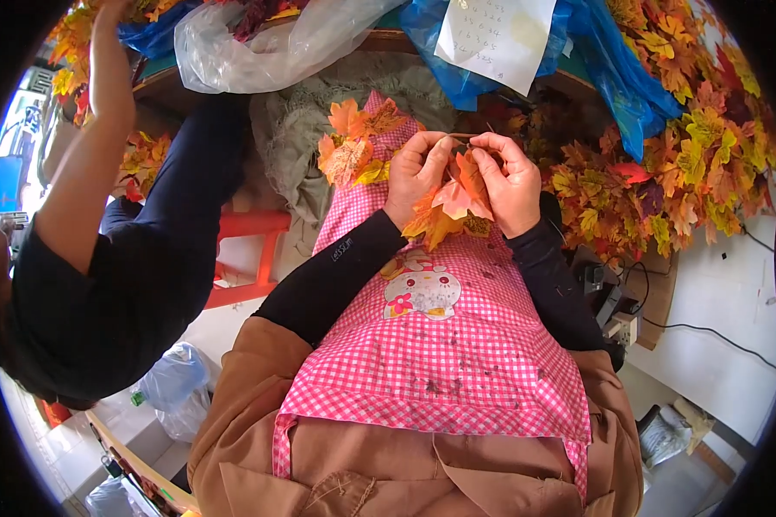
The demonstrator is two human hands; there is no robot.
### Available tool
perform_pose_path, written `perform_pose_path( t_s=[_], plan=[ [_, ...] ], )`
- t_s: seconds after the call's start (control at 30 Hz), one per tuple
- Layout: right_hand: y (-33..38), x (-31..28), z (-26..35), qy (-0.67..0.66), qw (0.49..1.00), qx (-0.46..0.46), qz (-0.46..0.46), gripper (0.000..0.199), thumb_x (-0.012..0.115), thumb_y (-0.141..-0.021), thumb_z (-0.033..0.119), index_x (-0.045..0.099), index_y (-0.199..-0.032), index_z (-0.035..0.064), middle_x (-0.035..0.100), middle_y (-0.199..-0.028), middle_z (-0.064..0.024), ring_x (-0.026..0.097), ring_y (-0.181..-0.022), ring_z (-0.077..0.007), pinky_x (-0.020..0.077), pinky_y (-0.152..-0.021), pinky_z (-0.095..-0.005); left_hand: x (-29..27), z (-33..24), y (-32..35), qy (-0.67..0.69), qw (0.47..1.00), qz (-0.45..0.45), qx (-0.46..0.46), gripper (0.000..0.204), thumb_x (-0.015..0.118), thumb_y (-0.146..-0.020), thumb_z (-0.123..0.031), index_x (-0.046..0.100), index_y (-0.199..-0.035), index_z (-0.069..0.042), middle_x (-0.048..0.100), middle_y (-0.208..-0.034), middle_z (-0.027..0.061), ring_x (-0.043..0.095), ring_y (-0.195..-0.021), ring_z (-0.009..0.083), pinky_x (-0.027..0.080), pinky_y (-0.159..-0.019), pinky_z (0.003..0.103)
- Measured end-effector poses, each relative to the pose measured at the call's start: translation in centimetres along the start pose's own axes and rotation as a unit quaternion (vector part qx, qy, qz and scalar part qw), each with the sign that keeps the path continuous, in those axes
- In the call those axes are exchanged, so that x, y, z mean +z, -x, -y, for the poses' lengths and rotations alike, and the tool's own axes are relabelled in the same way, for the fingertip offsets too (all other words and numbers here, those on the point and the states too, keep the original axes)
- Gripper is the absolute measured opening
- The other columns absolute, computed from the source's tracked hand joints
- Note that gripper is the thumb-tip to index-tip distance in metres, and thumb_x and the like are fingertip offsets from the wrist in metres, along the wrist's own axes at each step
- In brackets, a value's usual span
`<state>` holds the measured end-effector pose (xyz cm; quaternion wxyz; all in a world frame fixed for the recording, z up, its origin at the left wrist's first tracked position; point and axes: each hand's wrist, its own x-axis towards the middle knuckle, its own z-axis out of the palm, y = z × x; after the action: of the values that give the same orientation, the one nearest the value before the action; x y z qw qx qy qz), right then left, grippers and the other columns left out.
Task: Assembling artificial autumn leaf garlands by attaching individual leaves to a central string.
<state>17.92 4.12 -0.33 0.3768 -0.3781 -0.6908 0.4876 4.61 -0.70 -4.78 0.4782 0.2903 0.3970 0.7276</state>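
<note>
Your left hand (pixel 416 172) and right hand (pixel 510 183) met above your lap, both closed on a cluster of orange and yellow artificial maple leaves (pixel 451 205). The fingers of each hand curled around the top of the cluster, so the exact point of grip, and any stem between the fingertips, was hidden. The leaves hung down over your pink-and-white checked apron (pixel 440 345), which covered your lap. A second sprig of orange artificial leaves (pixel 352 146) lay on the apron just left of your left hand, apart from it. To your right, a large heap of red, orange and yellow artificial leaves (pixel 672 164) rested on the bench (pixel 660 297), its far side cut off by the dark rim of the view. Above, blue plastic bags (pixel 616 82) and a clear plastic bag (pixel 267 47) were only partly seen. At left, another person's dark sleeve and raised arm (pixel 103 155) reached upward; that hand was cut off.
</note>
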Motion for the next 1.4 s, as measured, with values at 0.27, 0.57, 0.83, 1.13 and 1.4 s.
perform_pose_path(
  t_s=[0.27,0.57,0.83,1.13,1.4],
  plan=[
    [-0.2,0.4,-0.8,-0.05,0.999,-0.004,-0.004,0.017,0.055,-0.092,0.0,0.06,-0.108,-0.0012,0.064,-0.102,-0.0029,0.06,-0.09,-0.0089,0.0486,-0.082,-0.0225,0.0,-0.1,-0.1,-0.08,0.996,-0.008,0.031,0.015,0.061,-0.093,-0.015,0.063,-0.099,-0.001,0.062,-0.083,-0.0014,0.055,-0.073,0.0044,0.046,-0.063,0.021],
    [0.1,0.6,-0.3,-0.064,0.998,-0.003,0.004,0.019,0.055,-0.091,-0.002,0.059,-0.109,-0.0004,0.063,-0.103,-0.0034,0.06,-0.092,-0.0095,0.0488,-0.081,-0.0228,0.5,-0.9,0.4,-0.077,0.996,-0.001,0.039,0.013,0.06,-0.093,-0.013,0.062,-0.097,-0.001,0.063,-0.087,0.0008,0.057,-0.077,0.0063,0.048,-0.066,0.022],
    [0.8,0.5,-0.4,-0.18,0.984,0.009,-0.009,0.015,0.056,-0.092,0.001,0.059,-0.107,0.0012,0.062,-0.099,-0.0023,0.06,-0.087,-0.0082,0.0485,-0.077,-0.0217,0.8,-2.4,0.5,-0.316,0.909,0.034,0.271,0.009,0.062,-0.087,-0.003,0.062,-0.097,-0.002,0.058,-0.079,0.0085,0.06,-0.071,0.0184,0.047,-0.062,0.028],
    [0.4,-1.0,0.9,0.089,0.975,-0.193,0.061,0.015,0.056,-0.09,-0.002,0.059,-0.105,0.0021,0.06,-0.104,-0.0046,0.059,-0.09,-0.0102,0.0475,-0.08,-0.0218,-0.3,-3.4,1.4,-0.282,0.943,0.138,0.112,0.017,0.061,-0.082,0.001,0.061,-0.1,0.002,0.063,-0.083,0.0145,0.064,-0.074,0.0211,0.05,-0.067,0.028],
    [0.6,-1.7,5.1,-0.111,0.984,-0.091,0.103,0.014,0.052,-0.091,-0.005,0.059,-0.102,0.0017,0.062,-0.092,-0.0037,0.061,-0.081,-0.0095,0.0491,-0.072,-0.0229,-0.6,-3.5,1.1,-0.47,0.815,0.12,0.318,0.03,0.068,-0.078,-0.009,0.057,-0.103,0.002,0.059,-0.088,0.0139,0.06,-0.077,0.0301,0.05,-0.067,0.032]
  ],
)
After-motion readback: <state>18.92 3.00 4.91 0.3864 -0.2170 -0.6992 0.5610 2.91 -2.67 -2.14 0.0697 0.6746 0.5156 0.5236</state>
